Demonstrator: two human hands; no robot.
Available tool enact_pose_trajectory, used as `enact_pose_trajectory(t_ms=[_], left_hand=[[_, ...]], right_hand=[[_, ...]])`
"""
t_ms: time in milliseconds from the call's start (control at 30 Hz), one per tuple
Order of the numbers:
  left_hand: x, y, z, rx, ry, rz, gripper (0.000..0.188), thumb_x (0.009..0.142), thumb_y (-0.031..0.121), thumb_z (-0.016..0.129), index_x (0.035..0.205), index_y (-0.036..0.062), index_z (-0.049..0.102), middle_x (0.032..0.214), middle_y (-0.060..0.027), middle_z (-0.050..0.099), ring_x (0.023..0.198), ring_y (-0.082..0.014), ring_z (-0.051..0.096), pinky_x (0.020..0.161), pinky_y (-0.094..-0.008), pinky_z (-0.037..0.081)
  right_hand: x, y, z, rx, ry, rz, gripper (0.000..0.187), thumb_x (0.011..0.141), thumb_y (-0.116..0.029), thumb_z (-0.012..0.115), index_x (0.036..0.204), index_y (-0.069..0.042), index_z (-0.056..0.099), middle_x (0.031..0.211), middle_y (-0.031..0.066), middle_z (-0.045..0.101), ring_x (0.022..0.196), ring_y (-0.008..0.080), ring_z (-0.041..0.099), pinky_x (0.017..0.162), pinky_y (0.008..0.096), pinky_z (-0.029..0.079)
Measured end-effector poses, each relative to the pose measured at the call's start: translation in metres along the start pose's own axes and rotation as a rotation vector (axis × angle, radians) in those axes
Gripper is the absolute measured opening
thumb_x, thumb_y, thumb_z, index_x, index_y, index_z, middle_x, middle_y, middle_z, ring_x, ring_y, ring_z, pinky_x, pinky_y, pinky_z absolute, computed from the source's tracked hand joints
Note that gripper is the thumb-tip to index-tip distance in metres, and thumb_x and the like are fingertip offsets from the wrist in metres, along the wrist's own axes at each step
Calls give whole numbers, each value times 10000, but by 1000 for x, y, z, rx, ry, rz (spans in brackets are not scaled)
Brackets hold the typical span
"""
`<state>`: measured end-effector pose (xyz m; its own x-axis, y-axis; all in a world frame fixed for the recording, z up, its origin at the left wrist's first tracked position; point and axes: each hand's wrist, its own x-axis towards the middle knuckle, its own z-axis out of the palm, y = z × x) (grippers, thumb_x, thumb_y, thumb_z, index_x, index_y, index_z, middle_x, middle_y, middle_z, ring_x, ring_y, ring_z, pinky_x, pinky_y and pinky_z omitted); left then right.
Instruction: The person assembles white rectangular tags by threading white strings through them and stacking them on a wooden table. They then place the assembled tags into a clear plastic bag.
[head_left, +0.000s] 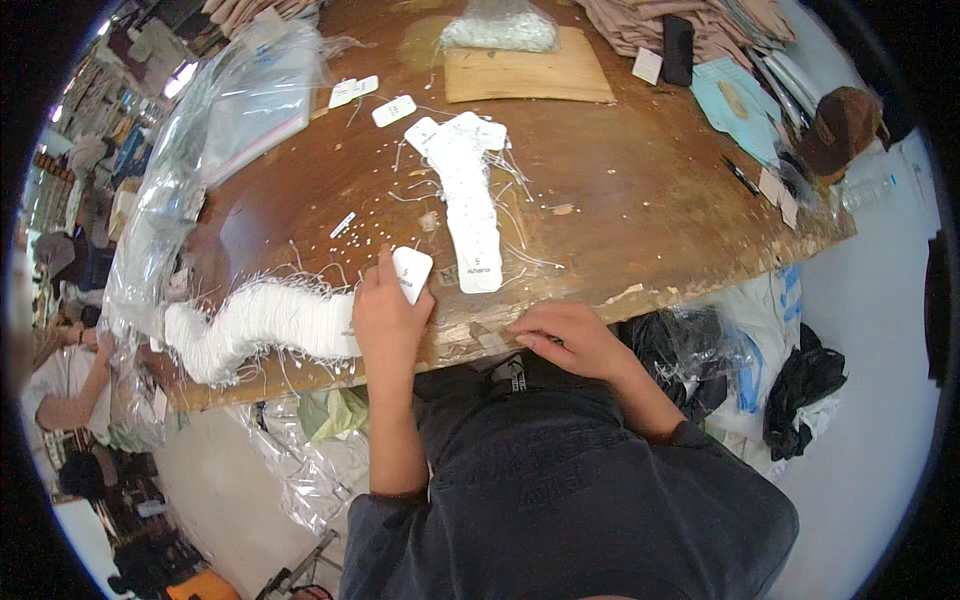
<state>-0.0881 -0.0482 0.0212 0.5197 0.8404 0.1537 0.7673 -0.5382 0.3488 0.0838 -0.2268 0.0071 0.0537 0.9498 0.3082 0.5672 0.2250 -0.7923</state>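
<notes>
At the table's near edge, my left hand (388, 318) is closed on a white hang tag (411, 272), which stands tilted up between thumb and fingers. Close by its wrist runs a long row of white tags (265, 315) packed together, their strings sticking out along both sides. My right hand (570, 338) rests at the edge, thumb and fingers drawn together; whatever they pinch, if anything, is too small to make out. A small clear strip (488, 338) lies just left of its fingertips. Ahead, overlapping white tags (470, 205) form a column with loose strings.
Loose tags (394, 111) and tiny white bits lie on the wooden table (600, 200). Plastic bags (262, 125) cover its left side. A wooden board (530, 75) bears a clear bag of white strings (500, 32). Folded cloth, a pen (740, 176) and a brown cap (840, 130) are right.
</notes>
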Motion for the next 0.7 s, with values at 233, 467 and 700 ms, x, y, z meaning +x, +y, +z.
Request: enact_pose_trajectory(t_ms=[233, 467, 700], left_hand=[[2, 3, 3, -65, -32, 41, 714, 679, 121, 720, 1326, -25, 456, 1110, -210, 490, 983, -404, 561, 840, -451, 480], [1, 1, 4, -255, -34, 92, 712, 699, 40, 670, 1358, -28, 407, 1129, -226, 476, 1041, -427, 514, 900, -452, 443], [-6, 7, 3, -593, 105, -62, 816, 768, 63, 678, 1468, -10, 264, 1214, -217, 493, 1099, -333, 506, 979, -393, 399]], right_hand=[[0, 7, -2, 4, 31, 25, 125, 892, -148, 634, 971, -52, 644, 858, 109, 641, 770, 294, 630, 656, 368, 497], [64, 58, -66, -359, 156, 75, 246, 896, -233, 615, 1058, -49, 629, 1003, 146, 631, 962, 326, 608, 837, 417, 489], [244, 178, -122, -1022, 166, 153, 404, 885, -313, 577, 1225, -97, 609, 1487, 158, 356, 1341, 393, 361, 1034, 569, 362]])
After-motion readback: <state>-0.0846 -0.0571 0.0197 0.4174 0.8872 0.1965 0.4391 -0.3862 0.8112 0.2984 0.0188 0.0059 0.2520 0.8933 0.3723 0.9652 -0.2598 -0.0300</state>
